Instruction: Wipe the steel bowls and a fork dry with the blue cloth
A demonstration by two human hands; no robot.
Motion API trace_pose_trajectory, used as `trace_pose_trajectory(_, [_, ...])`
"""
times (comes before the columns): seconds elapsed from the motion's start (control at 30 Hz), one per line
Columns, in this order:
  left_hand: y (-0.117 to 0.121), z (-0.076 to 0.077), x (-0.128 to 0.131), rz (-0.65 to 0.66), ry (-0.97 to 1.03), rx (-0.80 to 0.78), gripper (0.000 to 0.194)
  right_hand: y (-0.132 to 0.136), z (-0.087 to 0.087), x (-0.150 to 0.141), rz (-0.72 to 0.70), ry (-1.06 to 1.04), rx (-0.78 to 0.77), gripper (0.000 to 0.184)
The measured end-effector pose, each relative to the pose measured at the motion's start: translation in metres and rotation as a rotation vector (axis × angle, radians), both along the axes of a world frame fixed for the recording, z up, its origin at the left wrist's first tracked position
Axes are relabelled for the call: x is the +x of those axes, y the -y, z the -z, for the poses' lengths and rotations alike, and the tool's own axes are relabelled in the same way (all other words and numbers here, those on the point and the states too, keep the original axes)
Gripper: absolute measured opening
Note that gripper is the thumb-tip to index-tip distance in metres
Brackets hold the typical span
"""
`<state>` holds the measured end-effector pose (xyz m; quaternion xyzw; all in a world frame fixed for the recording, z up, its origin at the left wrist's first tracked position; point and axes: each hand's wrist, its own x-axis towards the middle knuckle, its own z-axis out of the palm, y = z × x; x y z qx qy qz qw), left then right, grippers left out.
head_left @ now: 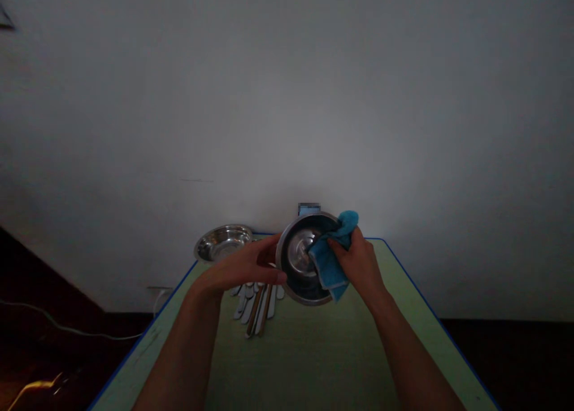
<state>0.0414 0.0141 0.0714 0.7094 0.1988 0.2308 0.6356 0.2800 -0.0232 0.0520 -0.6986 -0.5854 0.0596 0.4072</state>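
Observation:
A shiny metal bowl (299, 252) is held up over the table, tilted so that its inside faces me. My left hand (258, 260) grips its left rim, the thumb on the near side and the other fingers partly hidden behind it. In my right hand (359, 258) is a blue cloth (330, 266), pinched between thumb and fingers. The cloth lies against the bowl's right inner wall and hangs over its rim.
Several pieces of cutlery (258, 312) lie on the green table (305, 363) below my left hand. A second metal bowl (215, 243) stands at the back left corner. Behind the table rises a pale wall (287, 100). A white cable (81, 328) runs at the left.

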Motion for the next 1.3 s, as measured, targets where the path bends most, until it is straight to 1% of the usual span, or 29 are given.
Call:
trace_pose_trajectory(0.17, [-0.002, 0.005, 0.001, -0.067, 0.078, -0.006, 0.074, -0.002, -0.001, 0.001, 0.062, -0.082, 0.036, 0.031])
trace_pose_trajectory(0.27, [-0.002, 0.007, 0.002, -0.063, 0.089, -0.007, 0.082, -0.002, -0.001, 0.000, 0.080, -0.107, 0.055, 0.034])
trace_pose_trajectory(0.37, [-0.001, 0.006, 0.004, -0.037, 0.081, -0.010, 0.081, -0.002, 0.000, 0.000, 0.095, -0.116, 0.051, 0.035])
trace_pose_trajectory(0.43, [0.001, 0.004, 0.006, -0.026, 0.085, -0.010, 0.077, -0.002, 0.001, 0.000, 0.089, -0.118, 0.049, 0.035])
trace_pose_trajectory(0.57, [0.003, 0.000, 0.007, -0.044, 0.089, -0.003, 0.070, -0.003, 0.001, 0.000, 0.069, -0.118, 0.044, 0.034])
trace_pose_trajectory(0.87, [0.001, -0.001, 0.001, -0.074, 0.051, -0.038, 0.073, -0.002, -0.001, -0.001, 0.020, -0.090, 0.011, 0.030])
trace_pose_trajectory(1.07, [0.003, -0.004, 0.001, -0.066, 0.029, -0.048, 0.072, -0.002, 0.001, -0.001, 0.008, -0.061, 0.007, 0.031])
trace_pose_trajectory(1.3, [0.001, -0.003, -0.001, -0.049, 0.004, -0.033, 0.074, -0.002, 0.001, -0.001, -0.006, -0.027, -0.010, 0.029])
